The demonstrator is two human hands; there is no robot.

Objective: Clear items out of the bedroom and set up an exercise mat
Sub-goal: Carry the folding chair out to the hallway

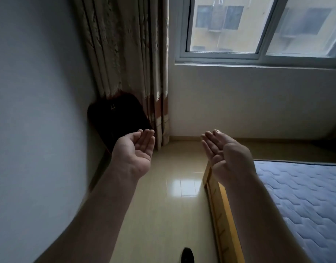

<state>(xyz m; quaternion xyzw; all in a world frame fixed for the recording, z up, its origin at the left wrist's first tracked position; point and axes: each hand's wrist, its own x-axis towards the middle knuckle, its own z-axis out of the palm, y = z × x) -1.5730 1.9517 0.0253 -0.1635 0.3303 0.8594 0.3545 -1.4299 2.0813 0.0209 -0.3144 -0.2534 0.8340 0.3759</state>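
Observation:
Both of my arms reach forward over a strip of glossy beige floor [163, 205]. My left hand [136, 150] is palm up with its fingers slightly curled and holds nothing. My right hand [224, 154] is also palm up, fingers together and extended, and it is empty. A dark rounded object [115, 118], perhaps a chair or a bag, stands in the corner just beyond my left hand, not touched. No exercise mat is in view.
A bed with a blue quilted mattress [300, 202] and a yellow wooden frame [218, 205] runs along the right. A patterned curtain [129, 59] hangs in the corner beside a window [258, 31]. The white wall [30, 111] bounds the left. A dark shoe tip [188, 256] shows at the bottom.

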